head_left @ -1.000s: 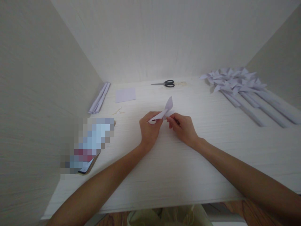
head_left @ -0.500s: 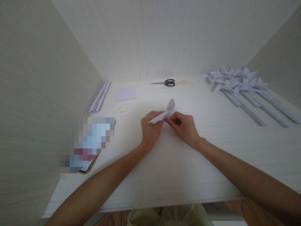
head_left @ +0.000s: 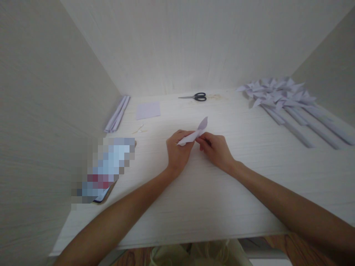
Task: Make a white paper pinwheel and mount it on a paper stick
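Note:
A pale lilac paper pinwheel (head_left: 192, 137) is held above the middle of the table, one curved blade pointing up and to the right. My left hand (head_left: 178, 151) is closed around it from the left, the paper lying across the thumb side. From the right, my right hand (head_left: 217, 149) pinches at its lower edge with thumb and forefinger. Whatever lies between those fingertips is too small to make out. Part of the pinwheel's underside is hidden by my hands.
Several finished paper pinwheels (head_left: 285, 96) on rolled paper sticks (head_left: 298, 129) lie at the right. Black-handled scissors (head_left: 199, 97) rest near the back wall. Leftward are a paper square (head_left: 148, 110), rolled paper tubes (head_left: 118, 113), small thin sticks (head_left: 140, 129) and a blurred phone (head_left: 108, 171).
The pinwheel has turned slightly, so its raised blade leans further right and the blade near my right fingers no longer shows. My right hand's fingers have curled and shifted a little.

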`<state>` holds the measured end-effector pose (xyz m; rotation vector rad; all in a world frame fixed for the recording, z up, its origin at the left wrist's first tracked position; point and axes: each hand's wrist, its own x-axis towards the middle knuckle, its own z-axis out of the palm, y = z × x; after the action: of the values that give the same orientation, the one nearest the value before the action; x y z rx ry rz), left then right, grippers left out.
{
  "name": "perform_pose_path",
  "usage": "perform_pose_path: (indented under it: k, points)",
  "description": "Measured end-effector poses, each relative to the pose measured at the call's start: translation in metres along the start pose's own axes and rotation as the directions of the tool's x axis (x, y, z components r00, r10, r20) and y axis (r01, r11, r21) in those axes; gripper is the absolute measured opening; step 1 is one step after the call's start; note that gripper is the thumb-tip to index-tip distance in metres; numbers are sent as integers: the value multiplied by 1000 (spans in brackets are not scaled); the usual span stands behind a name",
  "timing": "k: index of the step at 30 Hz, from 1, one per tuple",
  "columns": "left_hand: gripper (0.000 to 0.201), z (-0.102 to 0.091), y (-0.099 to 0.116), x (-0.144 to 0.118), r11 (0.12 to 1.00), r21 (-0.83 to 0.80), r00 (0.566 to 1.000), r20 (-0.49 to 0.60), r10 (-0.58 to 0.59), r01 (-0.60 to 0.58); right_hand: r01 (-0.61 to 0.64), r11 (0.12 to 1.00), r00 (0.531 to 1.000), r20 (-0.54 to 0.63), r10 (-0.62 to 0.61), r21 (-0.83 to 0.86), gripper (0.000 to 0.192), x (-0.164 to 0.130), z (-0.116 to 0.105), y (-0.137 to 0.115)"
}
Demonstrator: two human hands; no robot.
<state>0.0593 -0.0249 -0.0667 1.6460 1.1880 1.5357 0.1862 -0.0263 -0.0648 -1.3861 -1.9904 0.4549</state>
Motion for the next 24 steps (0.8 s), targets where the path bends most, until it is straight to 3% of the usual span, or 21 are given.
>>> perform_pose_path:
  k: [8, 15, 20, 24]
  points:
    - [17, 1, 0, 1, 999, 33, 1000, -6, -28, 28, -27, 1000, 996, 88, 29, -16, 27, 1, 1, 1]
    - [16, 0, 1, 0, 997, 73, 998, -67, -1, 6, -109, 937, 990, 121, 73, 331, 27, 4, 1, 4]
    - [15, 0, 0, 1, 998, 58, 993, -115, 1, 5, -120, 895, 979, 202, 34, 430, 30, 5, 2, 5]
    - [14, 1, -2, 1, 999, 37, 994, -109, -7, 11, -139, 869, 978, 201, 46, 476, 27, 5, 2, 6]
